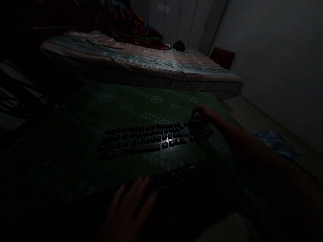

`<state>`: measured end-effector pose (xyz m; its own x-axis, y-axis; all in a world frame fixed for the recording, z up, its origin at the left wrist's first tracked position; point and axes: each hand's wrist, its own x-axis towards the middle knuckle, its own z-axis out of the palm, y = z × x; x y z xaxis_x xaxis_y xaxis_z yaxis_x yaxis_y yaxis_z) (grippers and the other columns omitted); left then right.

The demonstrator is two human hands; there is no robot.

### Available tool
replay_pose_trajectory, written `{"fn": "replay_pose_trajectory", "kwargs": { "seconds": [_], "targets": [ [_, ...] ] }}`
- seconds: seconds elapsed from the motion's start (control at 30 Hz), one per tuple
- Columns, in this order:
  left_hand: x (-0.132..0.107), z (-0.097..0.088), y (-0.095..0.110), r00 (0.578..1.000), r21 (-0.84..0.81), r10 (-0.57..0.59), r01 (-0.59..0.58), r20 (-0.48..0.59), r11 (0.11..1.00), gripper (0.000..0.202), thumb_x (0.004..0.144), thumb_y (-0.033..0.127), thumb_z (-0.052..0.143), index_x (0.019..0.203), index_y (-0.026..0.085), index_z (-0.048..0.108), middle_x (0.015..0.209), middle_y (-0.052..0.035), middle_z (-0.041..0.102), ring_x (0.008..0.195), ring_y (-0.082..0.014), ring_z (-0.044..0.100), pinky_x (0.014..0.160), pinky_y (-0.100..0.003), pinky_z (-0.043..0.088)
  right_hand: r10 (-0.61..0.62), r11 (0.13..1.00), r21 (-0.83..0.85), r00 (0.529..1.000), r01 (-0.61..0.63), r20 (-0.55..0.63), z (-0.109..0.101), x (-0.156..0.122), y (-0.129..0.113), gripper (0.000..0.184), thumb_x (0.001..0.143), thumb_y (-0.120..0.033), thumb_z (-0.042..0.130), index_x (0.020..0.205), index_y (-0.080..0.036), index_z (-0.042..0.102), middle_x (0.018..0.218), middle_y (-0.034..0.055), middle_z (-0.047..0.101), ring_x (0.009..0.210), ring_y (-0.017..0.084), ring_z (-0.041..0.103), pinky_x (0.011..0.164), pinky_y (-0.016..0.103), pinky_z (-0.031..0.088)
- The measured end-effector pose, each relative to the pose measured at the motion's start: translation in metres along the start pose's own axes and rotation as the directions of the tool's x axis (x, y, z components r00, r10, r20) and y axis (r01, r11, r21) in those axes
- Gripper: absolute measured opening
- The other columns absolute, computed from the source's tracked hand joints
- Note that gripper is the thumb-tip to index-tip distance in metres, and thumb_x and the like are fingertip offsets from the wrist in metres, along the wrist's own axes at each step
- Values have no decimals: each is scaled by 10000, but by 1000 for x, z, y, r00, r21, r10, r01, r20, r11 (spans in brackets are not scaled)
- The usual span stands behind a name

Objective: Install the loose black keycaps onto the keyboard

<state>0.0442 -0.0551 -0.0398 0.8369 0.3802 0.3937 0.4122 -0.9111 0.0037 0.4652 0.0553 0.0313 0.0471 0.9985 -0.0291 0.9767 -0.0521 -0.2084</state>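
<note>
Loose dark keycaps lie in rows on the green printed table cover, laid out like a keyboard. My right hand is at the far right end of these rows, its fingers curled down in a pinch. Whatever is between those fingertips is hidden by the dark. Closer to me lies a black keyboard, mostly lost in shadow. My left hand rests flat on it with the fingers apart.
Beyond the table stands a bed with a striped mattress and a red patterned blanket. A crumpled bluish cloth lies on the floor to the right. A pale wall rises behind. The room is very dim.
</note>
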Motion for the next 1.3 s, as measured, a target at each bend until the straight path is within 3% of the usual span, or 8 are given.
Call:
{"fn": "replay_pose_trajectory", "kwargs": {
  "seconds": [0.07,0.13,0.2,0.3,0.4,0.63,1.3],
  "targets": [
    [4,-8,6,998,-29,-44,46,55,999,741,636,526,628,1267,181,454,1394,-190,405,1257,-353,394,1051,-528,216,-93,995,44,995,94,-19,-2,-28,-14,140,744,-185,627,857,-168,708,1003,55,665,934,183,603,817,253,449],
    [8,-14,9,995,-43,-59,63,82,997,740,612,440,660,1270,180,447,1403,-190,393,1270,-356,381,1053,-532,225,-309,925,207,948,319,-79,2,-66,-27,146,758,-166,612,877,-177,696,1023,66,651,943,194,609,819,298,472],
    [9,-18,9,995,-52,-43,48,93,997,726,626,407,654,1281,181,436,1407,-186,389,1269,-351,387,1050,-532,242,-392,869,274,911,412,-124,11,-107,-39,144,774,-162,606,890,-196,683,1093,75,626,1037,209,582,868,338,467],
    [9,-18,7,996,-61,-2,8,91,998,704,667,419,639,1293,176,428,1404,-189,393,1262,-352,399,1036,-540,272,-408,861,285,907,421,-106,26,-160,-50,141,792,-165,603,917,-192,662,1110,104,615,1058,214,576,872,351,476],
    [8,-15,6,998,-85,-14,19,61,996,721,646,410,667,1284,160,440,1405,-203,383,1271,-366,385,1041,-565,254,-382,884,267,922,385,-65,36,-186,-55,142,817,-157,572,934,-182,648,1066,115,629,985,209,607,819,336,499],
    [7,-7,7,998,-142,-47,52,41,988,722,638,414,684,1280,185,445,1413,-192,378,1289,-356,365,1052,-561,237,-314,934,181,949,307,12,38,-190,-65,157,817,-109,546,928,-169,638,1026,98,632,903,179,619,768,288,495],
    [10,-13,12,996,-141,-71,79,61,987,724,611,381,727,1252,151,480,1404,-202,386,1284,-362,365,1061,-568,228,-311,944,140,947,297,85,38,-188,-69,156,843,-163,516,914,-177,654,1038,92,615,866,170,610,732,277,490]
  ]
}}
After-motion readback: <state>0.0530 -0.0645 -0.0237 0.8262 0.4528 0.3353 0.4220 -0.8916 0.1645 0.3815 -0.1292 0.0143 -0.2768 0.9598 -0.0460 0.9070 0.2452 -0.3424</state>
